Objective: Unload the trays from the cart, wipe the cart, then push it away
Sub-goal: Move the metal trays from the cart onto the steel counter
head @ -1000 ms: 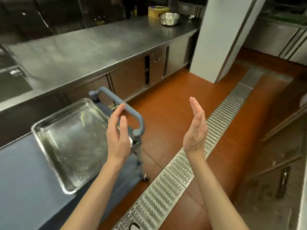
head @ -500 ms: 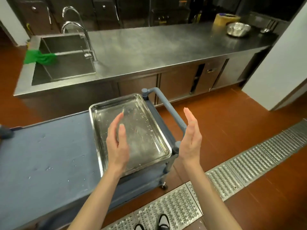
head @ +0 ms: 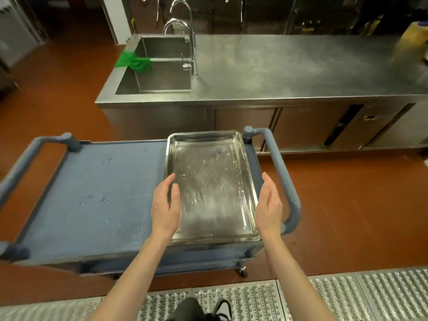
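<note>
— At frame centre, item one?
— Metal tray (head: pixel 212 184), lying on the right end of the blue cart (head: pixel 92 193), beside its handle (head: pixel 283 179).
— Hands?
— Left hand (head: pixel 165 206) and right hand (head: pixel 268 203) flanked the tray, fingers spread, grasping nothing.
— Upper left of frame?
— Sink (head: pixel 162 82), green cloth (head: pixel 135 62) draped on its divider.

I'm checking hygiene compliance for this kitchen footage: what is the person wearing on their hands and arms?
Nothing that shows. Both the left hand and the right hand are bare, with no gloves. No rings, watch or bracelets can be seen, and the nails look short and unpainted. Both forearms are uncovered down to the bottom edge of the picture, so no sleeve reaches into view.
</note>
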